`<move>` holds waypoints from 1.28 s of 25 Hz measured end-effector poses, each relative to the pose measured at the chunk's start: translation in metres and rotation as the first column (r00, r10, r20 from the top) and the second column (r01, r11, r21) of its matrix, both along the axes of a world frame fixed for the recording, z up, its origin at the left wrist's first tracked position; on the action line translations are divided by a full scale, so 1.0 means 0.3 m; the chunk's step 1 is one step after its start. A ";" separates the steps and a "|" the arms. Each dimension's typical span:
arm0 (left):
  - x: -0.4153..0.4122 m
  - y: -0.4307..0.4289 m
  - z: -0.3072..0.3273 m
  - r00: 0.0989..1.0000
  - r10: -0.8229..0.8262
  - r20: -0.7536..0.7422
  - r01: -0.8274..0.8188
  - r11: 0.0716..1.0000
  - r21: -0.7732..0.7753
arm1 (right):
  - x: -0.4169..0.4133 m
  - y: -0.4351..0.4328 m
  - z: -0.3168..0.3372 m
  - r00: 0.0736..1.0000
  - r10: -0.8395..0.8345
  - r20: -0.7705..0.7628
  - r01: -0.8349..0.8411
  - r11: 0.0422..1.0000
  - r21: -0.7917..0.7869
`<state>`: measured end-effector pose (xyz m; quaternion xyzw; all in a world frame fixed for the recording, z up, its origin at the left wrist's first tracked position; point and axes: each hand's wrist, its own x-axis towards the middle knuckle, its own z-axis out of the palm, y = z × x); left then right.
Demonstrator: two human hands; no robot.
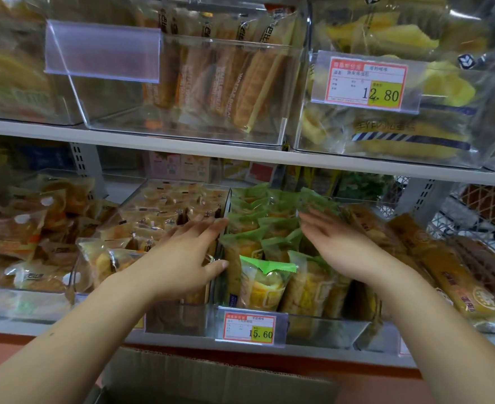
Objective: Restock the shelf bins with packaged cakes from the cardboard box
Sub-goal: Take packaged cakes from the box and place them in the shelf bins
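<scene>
A clear bin (322, 330) on the lower shelf is packed with several green-topped packaged cakes (265, 275) standing upright. My left hand (188, 255) lies flat with straight fingers against the bin's left wall, thumb at the front corner. My right hand (336, 243) is spread open over the right side of the cakes, fingertips touching a green pack near the back. Neither hand holds a pack. The cardboard box (211, 377) sits below the shelf edge, only its flaps showing.
A clear bin of small brown-wrapped cakes (167, 211) stands to the left, loose packs (21, 228) beyond it. Long yellow-wrapped cakes (459, 275) lie to the right. Upper shelf (153, 138) holds clear bins of bread sticks (225, 83) and yellow cakes (415, 118). Price tag (250, 328) fronts the bin.
</scene>
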<state>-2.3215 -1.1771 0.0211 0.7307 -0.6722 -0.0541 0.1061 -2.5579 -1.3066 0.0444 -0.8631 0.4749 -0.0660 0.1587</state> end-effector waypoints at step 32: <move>0.100 -0.065 -0.029 0.993 -0.073 0.090 0.071 0.997 0.020 | -0.089 -0.119 -0.009 0.990 -0.076 -0.115 0.079 0.997 0.018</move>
